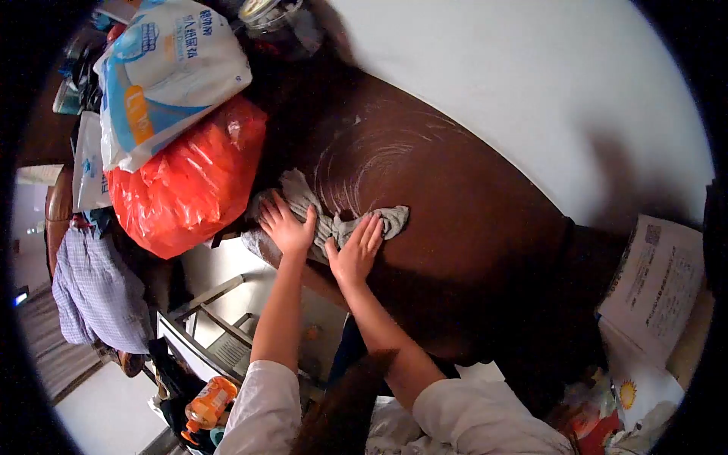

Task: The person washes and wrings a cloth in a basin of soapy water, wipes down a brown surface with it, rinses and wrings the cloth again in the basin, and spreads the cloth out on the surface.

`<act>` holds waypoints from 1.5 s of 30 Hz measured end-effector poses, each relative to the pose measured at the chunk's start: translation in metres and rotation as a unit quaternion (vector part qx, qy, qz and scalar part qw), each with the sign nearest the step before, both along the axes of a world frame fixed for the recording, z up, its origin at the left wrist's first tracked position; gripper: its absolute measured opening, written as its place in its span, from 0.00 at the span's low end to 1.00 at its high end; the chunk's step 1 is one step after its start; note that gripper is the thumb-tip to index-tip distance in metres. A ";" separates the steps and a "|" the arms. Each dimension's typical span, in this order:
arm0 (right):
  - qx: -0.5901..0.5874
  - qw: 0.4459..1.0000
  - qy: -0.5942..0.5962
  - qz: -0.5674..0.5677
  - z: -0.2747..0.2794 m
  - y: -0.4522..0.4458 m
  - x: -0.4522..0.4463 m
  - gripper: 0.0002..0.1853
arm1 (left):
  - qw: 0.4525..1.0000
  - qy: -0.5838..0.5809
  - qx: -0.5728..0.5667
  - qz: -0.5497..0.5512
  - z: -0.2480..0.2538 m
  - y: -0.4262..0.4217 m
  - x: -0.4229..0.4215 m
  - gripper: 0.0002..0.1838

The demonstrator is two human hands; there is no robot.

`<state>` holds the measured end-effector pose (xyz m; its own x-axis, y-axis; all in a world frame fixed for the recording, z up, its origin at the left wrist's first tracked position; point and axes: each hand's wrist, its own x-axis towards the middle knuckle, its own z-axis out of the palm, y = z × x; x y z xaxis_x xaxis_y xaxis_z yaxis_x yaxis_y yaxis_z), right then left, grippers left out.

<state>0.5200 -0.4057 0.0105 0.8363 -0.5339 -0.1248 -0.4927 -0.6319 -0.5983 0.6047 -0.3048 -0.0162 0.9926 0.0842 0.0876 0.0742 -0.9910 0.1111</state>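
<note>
A crumpled grey cloth [393, 221] lies on a dark brown tabletop [470, 205]. My left hand [288, 229] rests on the cloth's left part with its fingers spread. To its right, my right hand [355, 253] presses on the cloth, fingers stretched out and thumb apart. The two hands are near each other but not touching. Curved whitish streaks mark the brown surface just beyond the cloth.
A red plastic bag [189, 182] and a white-and-blue package [178, 68] sit at the left. A lidded jar [277, 23] stands at the back. Printed cardboard [656, 280] is at the right. An orange bottle [209, 402] lies lower left. A white wall [531, 76] borders the surface.
</note>
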 end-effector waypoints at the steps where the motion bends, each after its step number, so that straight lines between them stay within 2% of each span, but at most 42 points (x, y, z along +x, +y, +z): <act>1: 0.003 1.000 -0.005 -0.009 0.000 -0.001 0.002 0.48 | 1.000 -0.014 0.008 -0.017 0.000 -0.002 0.005 0.48; 10: -0.014 0.998 -0.012 -0.061 -0.002 -0.021 0.026 0.50 | 0.991 -0.009 -0.004 -0.134 0.000 -0.026 0.047 0.49; 17: -0.024 0.995 -0.006 -0.094 -0.006 -0.034 0.050 0.48 | 0.987 0.016 -0.011 -0.157 -0.003 -0.046 0.079 0.49; 29: -0.031 0.987 -0.002 -0.158 -0.009 -0.071 0.104 0.50 | 0.966 -0.040 -0.024 -0.256 -0.016 -0.101 0.154 0.50; 35: -0.024 0.981 0.001 -0.193 -0.006 -0.095 0.136 0.48 | 0.951 0.010 -0.040 -0.308 0.000 -0.137 0.192 0.49; 42: -0.045 0.976 -0.038 -0.210 -0.010 -0.110 0.125 0.47 | 0.899 0.036 -0.048 -0.435 0.002 -0.180 0.192 0.47; 45: -0.055 0.973 -0.050 -0.220 -0.014 -0.144 0.107 0.47 | 0.898 0.026 -0.049 -0.436 0.001 -0.203 0.174 0.47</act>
